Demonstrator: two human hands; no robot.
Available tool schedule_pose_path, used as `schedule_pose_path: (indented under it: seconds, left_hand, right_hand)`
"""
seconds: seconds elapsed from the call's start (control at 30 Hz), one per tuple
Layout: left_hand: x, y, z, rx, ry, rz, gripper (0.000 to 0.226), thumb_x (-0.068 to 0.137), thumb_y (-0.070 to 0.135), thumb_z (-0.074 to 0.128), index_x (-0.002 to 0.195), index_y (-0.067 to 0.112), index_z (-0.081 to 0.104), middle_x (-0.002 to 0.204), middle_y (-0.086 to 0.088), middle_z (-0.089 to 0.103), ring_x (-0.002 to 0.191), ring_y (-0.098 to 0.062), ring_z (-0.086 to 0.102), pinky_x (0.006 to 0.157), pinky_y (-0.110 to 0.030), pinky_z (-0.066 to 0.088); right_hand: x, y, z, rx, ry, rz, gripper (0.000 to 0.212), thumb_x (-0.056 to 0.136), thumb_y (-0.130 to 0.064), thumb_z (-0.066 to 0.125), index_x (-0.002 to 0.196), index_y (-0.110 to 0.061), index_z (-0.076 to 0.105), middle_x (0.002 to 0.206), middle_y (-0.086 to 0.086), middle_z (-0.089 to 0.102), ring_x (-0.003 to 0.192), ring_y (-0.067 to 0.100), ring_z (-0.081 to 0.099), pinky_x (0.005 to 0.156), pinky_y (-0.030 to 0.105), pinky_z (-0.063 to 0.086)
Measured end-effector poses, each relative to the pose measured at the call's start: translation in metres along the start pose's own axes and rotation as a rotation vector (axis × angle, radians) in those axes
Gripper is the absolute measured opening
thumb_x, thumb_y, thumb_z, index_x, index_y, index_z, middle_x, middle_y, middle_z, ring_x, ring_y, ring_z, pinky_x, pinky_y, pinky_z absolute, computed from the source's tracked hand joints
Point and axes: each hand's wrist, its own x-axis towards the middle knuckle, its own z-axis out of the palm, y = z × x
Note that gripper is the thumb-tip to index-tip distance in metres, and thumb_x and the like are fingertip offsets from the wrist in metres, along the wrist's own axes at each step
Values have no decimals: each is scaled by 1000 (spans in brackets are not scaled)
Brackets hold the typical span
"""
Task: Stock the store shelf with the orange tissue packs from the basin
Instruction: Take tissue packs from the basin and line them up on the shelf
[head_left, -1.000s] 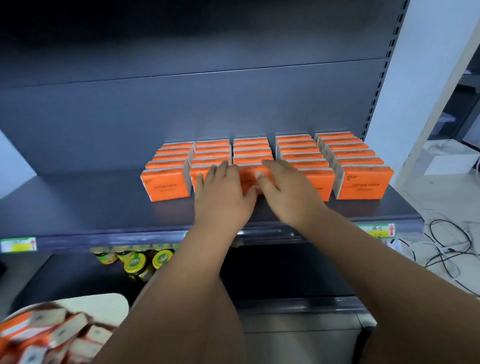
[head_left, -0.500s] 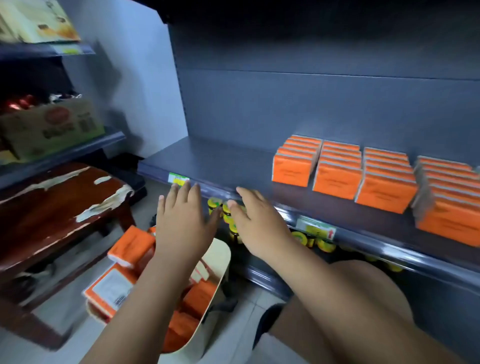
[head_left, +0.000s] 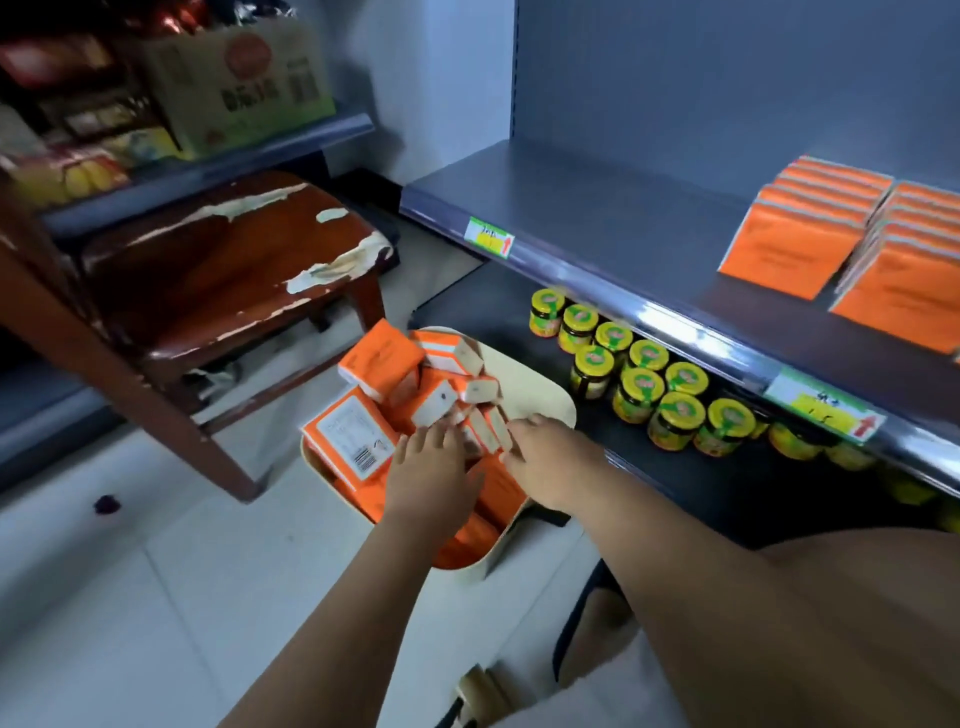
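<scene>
The left hand and right hand, grips slack and holding nothing, touch the orange tissue packs heaped in the basin, seven o'clock of the shelf. Probably light, squashy: pinch across flat faces.

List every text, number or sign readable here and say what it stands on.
No words can be read.
Red up-arrow sign: green-yellow shelf price tags; their handwriting is blurred.
Brown cardboard box: characters blurred.
White barcode label on an orange tissue pack in the basin: too small.
Yellow jar lids: blurred.
</scene>
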Motion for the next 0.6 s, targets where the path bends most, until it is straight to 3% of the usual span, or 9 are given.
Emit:
schedule_pose_path:
  seconds: [0.13, 0.27, 0.33, 0.43, 0.5, 0.6]
  left_hand:
    - [12, -4, 32, -35, -149, 4, 60, 97, 47, 52, 148, 17, 43, 156, -8, 44, 147, -31, 35, 120, -44, 29]
    - [24, -14, 51, 101, -259, 39, 53, 91, 48, 54, 136, 20, 54, 148, -5, 53, 142, -31, 39, 124, -47, 18]
    - [32, -17, 52, 134, -352, 79, 58, 87, 47, 55, 140, 24, 54, 147, -5, 53, 141, -34, 36, 124, -50, 14]
    - [47, -27, 43, 151, -566, 180, 62, 79, 49, 63, 138, 32, 56, 134, -4, 61, 136, -36, 41, 120, -53, 18]
    - [55, -38, 39, 206, -669, 251, 61, 74, 52, 71, 131, 35, 60, 123, 2, 64, 129, -29, 47, 118, -51, 26]
    - [60, -43, 36, 268, -654, 336, 53, 74, 55, 74, 123, 35, 64, 113, 6, 67, 115, -23, 56, 110, -44, 38]
  right_hand:
    - [27, -13, 10, -45, -71, -20, 36, 101, -40, 48, 127, -18, 56, 128, 10, 58, 116, 34, 58, 92, 42, 50]
    - [55, -18, 27, -86, -180, 12, 35, 101, -36, 45, 125, -17, 61, 124, 8, 60, 110, 31, 59, 91, 44, 53]
    - [65, -19, 36, -115, -275, 41, 31, 102, -29, 45, 123, -15, 63, 118, 9, 61, 106, 31, 61, 92, 44, 54]
    - [86, -17, 53, -73, -397, 123, 28, 102, -25, 47, 120, -13, 64, 106, 10, 62, 99, 30, 62, 95, 47, 54]
    - [101, -15, 64, 33, -449, 195, 34, 100, -32, 53, 127, -13, 60, 113, 12, 62, 99, 29, 61, 97, 45, 53]
    - [118, -13, 79, 280, -479, 248, 48, 104, -31, 52, 147, -11, 47, 140, 18, 53, 102, 18, 59, 87, 23, 51]
